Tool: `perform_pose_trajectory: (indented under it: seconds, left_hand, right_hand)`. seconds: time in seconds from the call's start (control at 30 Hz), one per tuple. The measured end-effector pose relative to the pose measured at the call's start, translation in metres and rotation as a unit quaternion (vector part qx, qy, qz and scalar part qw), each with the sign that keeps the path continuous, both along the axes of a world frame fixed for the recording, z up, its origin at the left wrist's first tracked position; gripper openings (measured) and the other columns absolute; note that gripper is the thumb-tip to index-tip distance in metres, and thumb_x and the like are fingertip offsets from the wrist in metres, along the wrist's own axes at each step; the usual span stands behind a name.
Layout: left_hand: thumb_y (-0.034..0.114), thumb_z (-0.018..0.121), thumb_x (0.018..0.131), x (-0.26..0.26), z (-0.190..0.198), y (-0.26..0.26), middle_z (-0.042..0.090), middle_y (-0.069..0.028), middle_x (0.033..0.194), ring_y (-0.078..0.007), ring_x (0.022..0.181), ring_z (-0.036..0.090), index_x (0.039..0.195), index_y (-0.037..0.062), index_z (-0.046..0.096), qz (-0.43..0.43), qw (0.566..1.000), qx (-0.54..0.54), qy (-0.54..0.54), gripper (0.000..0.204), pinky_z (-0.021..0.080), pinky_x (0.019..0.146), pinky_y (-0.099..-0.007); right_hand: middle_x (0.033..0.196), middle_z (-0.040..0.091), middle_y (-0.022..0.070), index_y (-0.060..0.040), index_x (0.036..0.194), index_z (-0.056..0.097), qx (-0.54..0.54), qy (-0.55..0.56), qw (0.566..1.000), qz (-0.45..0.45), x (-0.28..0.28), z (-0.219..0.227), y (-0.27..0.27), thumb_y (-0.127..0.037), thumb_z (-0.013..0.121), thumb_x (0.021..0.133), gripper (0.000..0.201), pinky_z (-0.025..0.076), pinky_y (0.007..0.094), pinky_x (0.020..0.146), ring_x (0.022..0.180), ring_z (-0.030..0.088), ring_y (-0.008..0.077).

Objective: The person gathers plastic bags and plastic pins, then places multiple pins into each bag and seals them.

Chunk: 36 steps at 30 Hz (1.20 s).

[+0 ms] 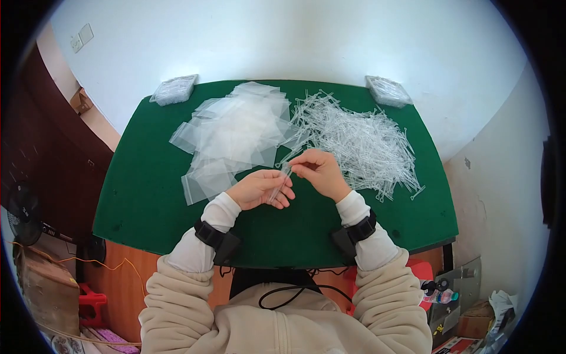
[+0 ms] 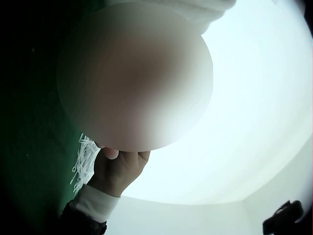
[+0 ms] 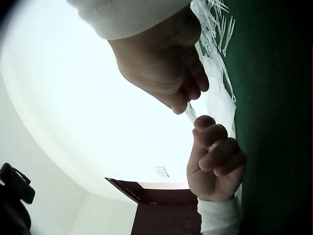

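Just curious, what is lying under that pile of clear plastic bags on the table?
Under the clear plastic bags only the green table shows through. Anything hidden deeper in the pile cannot be seen.

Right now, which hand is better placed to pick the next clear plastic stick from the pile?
Probably the right hand. It is next to the pile of clear plastic sticks on the green table. The left hand lies farther away, by the clear plastic bags, and holds a small bag.
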<state>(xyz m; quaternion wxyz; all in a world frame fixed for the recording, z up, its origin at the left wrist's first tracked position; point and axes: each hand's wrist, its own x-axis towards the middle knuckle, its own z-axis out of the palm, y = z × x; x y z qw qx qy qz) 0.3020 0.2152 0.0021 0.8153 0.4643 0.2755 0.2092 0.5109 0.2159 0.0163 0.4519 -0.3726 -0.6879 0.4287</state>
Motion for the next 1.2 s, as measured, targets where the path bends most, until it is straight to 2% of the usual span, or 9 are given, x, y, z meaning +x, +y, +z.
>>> perform_pose_trajectory:
  seconds: [0.33,0.43,0.6,0.7,0.73,0.83,0.97,1.1,1.2]
  left_hand:
    - [0.028,0.047,0.094,0.000,0.004,-0.002,0.063,-0.0110,0.090,-0.0196,0.074,0.063,0.105,0.0041,0.051,-0.004,1.000,-0.008,-0.024,0.027,0.051,0.069,-0.0318]
    - [0.029,0.047,0.094,0.001,0.006,-0.004,0.063,-0.0108,0.090,-0.0199,0.076,0.063,0.106,0.0037,0.050,-0.019,1.000,0.003,-0.017,0.028,0.051,0.070,-0.0322]
    - [0.026,0.047,0.095,0.006,0.000,-0.005,0.063,-0.0116,0.094,-0.0194,0.082,0.063,0.110,0.0018,0.051,-0.022,0.998,0.055,-0.007,0.029,0.051,0.074,-0.0321]
    - [0.021,0.049,0.093,0.016,-0.012,-0.002,0.064,-0.0113,0.097,-0.0177,0.085,0.062,0.111,0.0008,0.055,0.062,0.942,0.327,0.044,0.028,0.048,0.078,-0.0293]
    - [0.021,0.049,0.093,0.015,-0.016,-0.001,0.064,-0.0113,0.097,-0.0177,0.085,0.062,0.111,0.0008,0.055,0.062,0.942,0.327,0.044,0.028,0.048,0.078,-0.0293]
    - [0.017,0.051,0.091,0.014,-0.013,-0.003,0.065,-0.0102,0.095,-0.0150,0.083,0.060,0.110,0.0008,0.058,0.129,0.865,0.461,0.149,0.026,0.046,0.078,-0.0271]
    - [0.016,0.053,0.090,0.013,-0.021,0.002,0.065,-0.0097,0.090,-0.0139,0.081,0.058,0.108,0.0012,0.059,0.125,0.847,0.454,0.247,0.024,0.045,0.076,-0.0269]
    - [0.017,0.056,0.089,0.015,-0.030,0.003,0.052,-0.0103,0.064,-0.0144,0.055,0.041,0.091,-0.0003,0.059,0.179,0.840,0.483,0.173,0.018,0.037,0.054,-0.0298]
    - [0.017,0.056,0.088,0.015,-0.033,0.004,0.053,-0.0107,0.064,-0.0158,0.055,0.041,0.091,-0.0005,0.059,0.174,0.832,0.499,0.171,0.018,0.037,0.054,-0.0299]
  right_hand:
    - [0.077,0.059,0.0022,-0.0004,0.090,0.066,0.094,-0.028,0.995,-0.020,-0.002,-0.007,0.004,0.001,0.063,0.080,0.011,0.046,0.0204,0.058,0.066,0.058,0.0077]
    - [0.081,0.063,0.0051,-0.0015,0.091,0.067,-0.012,0.017,0.999,-0.031,-0.004,-0.007,0.000,-0.004,0.064,0.077,0.015,0.048,0.0235,0.066,0.072,0.059,0.0108]
    - [0.083,0.065,0.0060,-0.0014,0.093,0.067,-0.029,0.027,0.999,-0.016,-0.004,-0.002,-0.003,-0.005,0.064,0.078,0.016,0.048,0.0232,0.066,0.072,0.061,0.0105]
    - [0.083,0.064,0.0066,-0.0010,0.092,0.067,-0.046,0.064,0.997,-0.007,-0.005,0.001,-0.005,-0.004,0.064,0.077,0.015,0.049,0.0232,0.067,0.073,0.062,0.0118]
    - [0.083,0.064,0.0066,-0.0010,0.092,0.067,-0.046,0.064,0.997,-0.007,-0.005,-0.001,-0.004,-0.004,0.064,0.077,0.015,0.049,0.0232,0.067,0.073,0.062,0.0118]
    - [0.081,0.062,0.0058,-0.0015,0.089,0.068,-0.034,0.059,0.997,0.020,-0.007,-0.006,-0.001,-0.004,0.066,0.075,0.014,0.048,0.0232,0.065,0.071,0.061,0.0121]
    - [0.077,0.060,0.0053,-0.0023,0.084,0.069,0.042,-0.019,0.999,-0.015,-0.009,-0.009,-0.003,-0.006,0.068,0.072,0.013,0.046,0.0231,0.063,0.069,0.058,0.0123]
    - [0.080,0.059,0.0028,-0.0018,0.080,0.067,0.082,-0.025,0.996,-0.021,-0.012,-0.014,-0.003,-0.007,0.071,0.073,0.010,0.043,0.0204,0.058,0.065,0.055,0.0088]
    - [0.081,0.059,0.0026,-0.0016,0.081,0.066,0.095,-0.029,0.995,-0.017,-0.012,-0.020,-0.002,-0.007,0.072,0.073,0.011,0.044,0.0203,0.058,0.065,0.055,0.0089]
